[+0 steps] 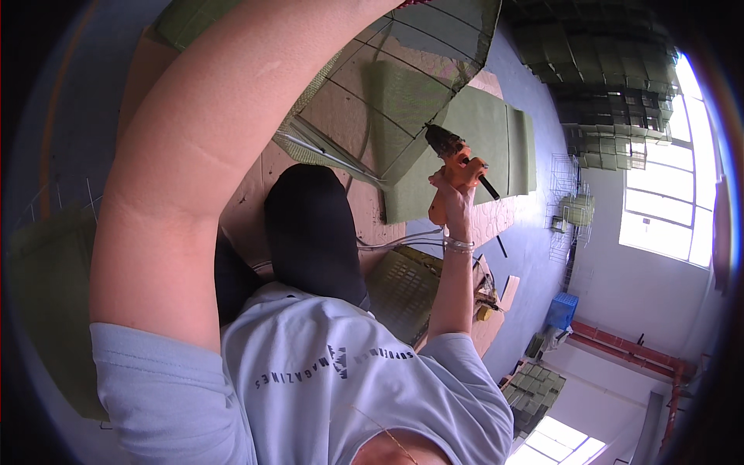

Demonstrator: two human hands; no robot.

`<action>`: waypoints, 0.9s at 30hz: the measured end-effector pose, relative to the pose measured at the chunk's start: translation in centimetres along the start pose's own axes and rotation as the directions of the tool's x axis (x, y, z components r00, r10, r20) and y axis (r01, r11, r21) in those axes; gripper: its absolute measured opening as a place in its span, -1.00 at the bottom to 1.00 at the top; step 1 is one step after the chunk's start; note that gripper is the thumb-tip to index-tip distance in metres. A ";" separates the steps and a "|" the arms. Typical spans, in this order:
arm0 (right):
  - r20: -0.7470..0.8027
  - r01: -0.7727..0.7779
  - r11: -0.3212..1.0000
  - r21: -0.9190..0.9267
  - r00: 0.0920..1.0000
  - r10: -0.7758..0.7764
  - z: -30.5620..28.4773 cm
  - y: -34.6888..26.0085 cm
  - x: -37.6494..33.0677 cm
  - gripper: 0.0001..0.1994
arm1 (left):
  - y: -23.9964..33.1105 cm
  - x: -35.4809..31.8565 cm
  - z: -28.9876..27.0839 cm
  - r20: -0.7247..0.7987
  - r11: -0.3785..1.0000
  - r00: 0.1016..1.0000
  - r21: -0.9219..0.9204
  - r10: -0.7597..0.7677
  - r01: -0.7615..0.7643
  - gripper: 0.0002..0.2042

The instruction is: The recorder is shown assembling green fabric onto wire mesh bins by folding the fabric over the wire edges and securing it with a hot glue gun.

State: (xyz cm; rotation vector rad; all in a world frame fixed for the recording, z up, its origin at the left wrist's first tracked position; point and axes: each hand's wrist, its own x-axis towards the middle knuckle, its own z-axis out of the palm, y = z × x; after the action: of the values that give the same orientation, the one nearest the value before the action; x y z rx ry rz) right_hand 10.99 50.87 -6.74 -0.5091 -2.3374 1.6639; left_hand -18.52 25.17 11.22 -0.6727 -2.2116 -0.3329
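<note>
My right hand (457,203) grips an orange glue gun (463,170), fingers wrapped round its handle. The gun's dark, stained nozzle points up and left, at or very near a lower corner of a wire frame with green woven covering (407,97). My left forearm (225,101) reaches across the upper left toward the top of that frame. The left hand itself is beyond the top edge; only a bit of a red wristband shows there. Beneath the frame lies a flat green woven sheet (488,136).
Brown cardboard (271,186) covers the floor around my knee. A yellowish plastic crate (391,291) stands beside my right forearm, with cables running by it. Farther right are a blue crate (563,308), stacked green woven boxes (604,70) and red pipes (620,349). Another green panel (54,287) lies far left.
</note>
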 end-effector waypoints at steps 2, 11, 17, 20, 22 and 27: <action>-0.012 -0.026 1.000 0.010 1.000 0.026 -0.2 0.4 -0.2 -0.85 | 0.1 0.0 -0.2 0.007 1.000 1.000 -0.011 -0.013 0.013 -0.80; -0.066 -0.052 0.995 0.081 0.996 0.058 0.0 0.2 -0.8 -0.83 | -0.2 0.0 -0.3 0.014 0.999 1.000 -0.044 -0.026 0.027 -0.77; 0.009 -0.053 0.998 0.032 0.999 0.053 -0.3 -0.2 -0.9 -0.81 | -0.4 0.3 0.2 -0.041 0.998 0.999 -0.053 -0.017 0.015 -0.77; 0.011 -0.080 0.997 0.018 0.997 0.080 -0.4 -0.1 -1.2 -0.82 | -0.4 0.4 0.2 -0.041 0.998 0.999 -0.061 -0.021 0.019 -0.76; 0.007 -0.096 0.995 0.009 0.995 0.096 -0.5 -0.2 -1.4 -0.82 | -0.3 0.5 0.1 -0.018 0.998 0.999 -0.060 -0.034 0.033 -0.76; 0.068 -0.136 0.990 0.038 0.989 0.134 -0.7 -0.9 -1.8 -0.78 | -0.3 0.4 -0.1 -0.017 0.998 0.999 -0.060 -0.027 0.026 -0.75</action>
State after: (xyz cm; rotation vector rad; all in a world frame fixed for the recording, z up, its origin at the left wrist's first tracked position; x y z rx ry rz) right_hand 12.81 50.48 -5.67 -0.6265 -2.3550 1.8118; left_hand -18.81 25.02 11.62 -0.6700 -2.2029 -0.4181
